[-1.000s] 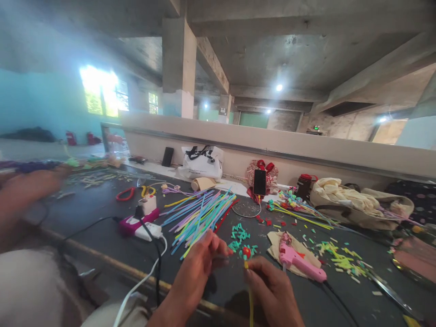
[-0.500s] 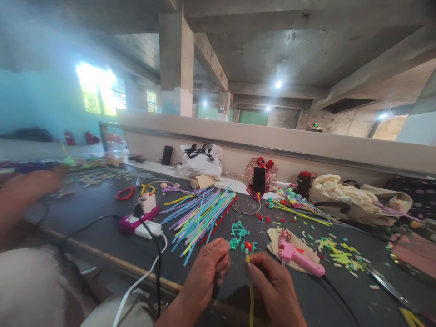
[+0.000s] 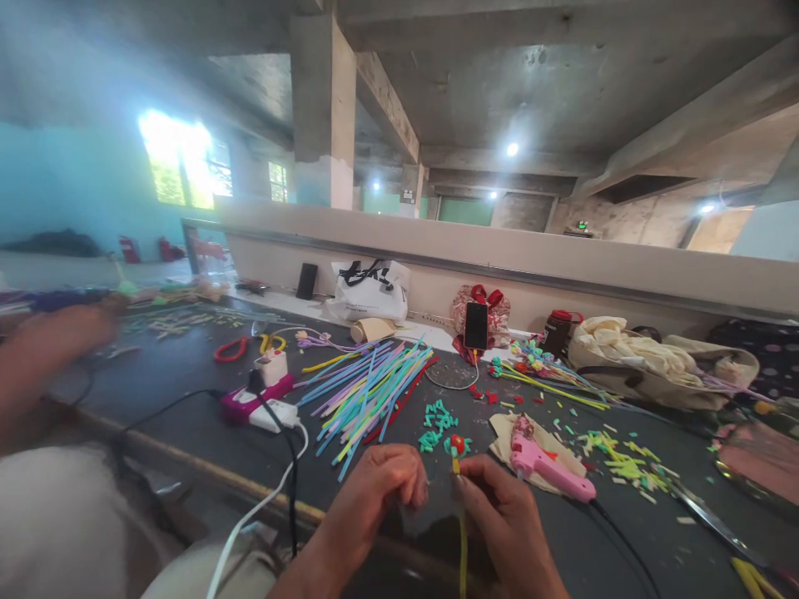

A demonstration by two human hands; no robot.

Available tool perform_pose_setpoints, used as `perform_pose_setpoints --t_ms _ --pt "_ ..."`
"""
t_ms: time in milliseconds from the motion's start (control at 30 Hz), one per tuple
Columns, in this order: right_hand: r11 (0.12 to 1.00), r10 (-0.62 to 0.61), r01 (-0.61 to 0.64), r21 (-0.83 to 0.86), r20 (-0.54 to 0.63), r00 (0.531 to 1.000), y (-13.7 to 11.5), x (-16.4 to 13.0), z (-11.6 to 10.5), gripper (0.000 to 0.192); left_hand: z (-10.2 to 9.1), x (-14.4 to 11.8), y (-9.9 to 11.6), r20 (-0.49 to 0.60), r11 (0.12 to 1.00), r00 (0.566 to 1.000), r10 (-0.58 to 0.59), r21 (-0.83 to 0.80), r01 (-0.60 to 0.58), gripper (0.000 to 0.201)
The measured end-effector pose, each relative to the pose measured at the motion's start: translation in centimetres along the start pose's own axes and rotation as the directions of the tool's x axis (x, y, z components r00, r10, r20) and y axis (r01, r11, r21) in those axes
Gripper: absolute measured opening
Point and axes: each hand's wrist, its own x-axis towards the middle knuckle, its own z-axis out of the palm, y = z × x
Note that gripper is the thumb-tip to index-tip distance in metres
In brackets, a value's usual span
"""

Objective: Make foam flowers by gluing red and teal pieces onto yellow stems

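Note:
My right hand (image 3: 499,512) pinches a yellow pipe-cleaner stem (image 3: 463,553) between thumb and finger. A small red and green flower head (image 3: 459,445) tops the stem, and its lower end hangs down past the table's front edge. Just left of it, apart from the stem, is my left hand (image 3: 380,491). Its fingers are curled closed, and whatever they may hold is hidden. Beyond the hands lies a small heap of green pipe-cleaner pieces (image 3: 439,413). A pink glue gun (image 3: 549,472) rests on a piece of cardboard (image 3: 501,426) to the right.
Pastel pipe cleaners (image 3: 368,391) lie in a loose bundle. A purple power strip (image 3: 240,406) with cables stands left. Scissors (image 3: 712,516) and cut yellow pieces (image 3: 624,462) are at right. Finished flowers (image 3: 530,362) lie behind; a phone (image 3: 475,326) leans on a bag. A co-worker's arm (image 3: 56,349) reaches in.
My left hand has turned slightly, its knuckles more on top and its fingers pointing down. The right hand keeps its pinch on the stem, nearly in place. The view has shifted slightly.

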Motion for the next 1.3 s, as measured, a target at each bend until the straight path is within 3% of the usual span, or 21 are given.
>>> perform_pose_setpoints --t_ms 100,333,467,633,733,900,1067,1167,1300 --pt "1.000 0.003 -0.003 0.015 0.005 1.000 0.1 0.1 0.0 0.016 -0.3 -0.4 0.1 -0.010 0.991 1.000 0.016 0.136 -0.014 0.026" --pt "1.000 0.020 -0.021 0.011 0.031 0.999 -0.6 0.2 0.3 0.013 -0.3 -1.9 -1.2 -0.007 0.896 0.986 -0.164 0.416 0.152 0.025" --pt "1.000 0.019 -0.019 -0.001 0.037 0.999 -1.0 0.1 0.4 0.013 0.2 -2.1 -1.2 -0.081 0.838 0.987 -0.137 0.521 0.159 0.025" --pt "0.999 0.006 -0.006 -0.034 0.005 1.000 -0.5 0.2 0.5 0.013 1.0 -2.0 -0.4 -0.054 0.837 0.974 -0.219 0.502 0.216 0.019" --pt "1.000 0.015 -0.015 -0.001 0.006 1.000 -0.3 0.3 0.5 0.014 1.4 -2.1 0.3 -0.050 0.846 0.977 -0.209 0.492 0.206 0.018" --pt "0.976 0.095 -0.103 0.194 0.048 0.994 -0.6 0.4 0.4 0.015 1.0 -2.0 0.2 0.044 0.836 0.968 -0.245 0.516 0.188 0.019" --pt "0.881 0.226 -0.265 0.391 0.143 0.963 -0.8 0.6 0.5 0.023 0.3 -1.7 -1.3 0.007 0.845 0.950 -0.314 0.458 0.276 0.012" --pt "0.846 0.252 -0.290 0.448 0.144 0.957 -1.0 0.6 0.6 0.027 0.2 -1.6 -1.6 -0.016 0.851 0.928 -0.372 0.393 0.348 0.012" --pt "0.842 0.243 -0.285 0.457 0.150 0.958 -0.9 0.7 0.6 0.028 0.4 -1.7 -1.3 0.006 0.852 0.900 -0.435 0.327 0.409 0.026"
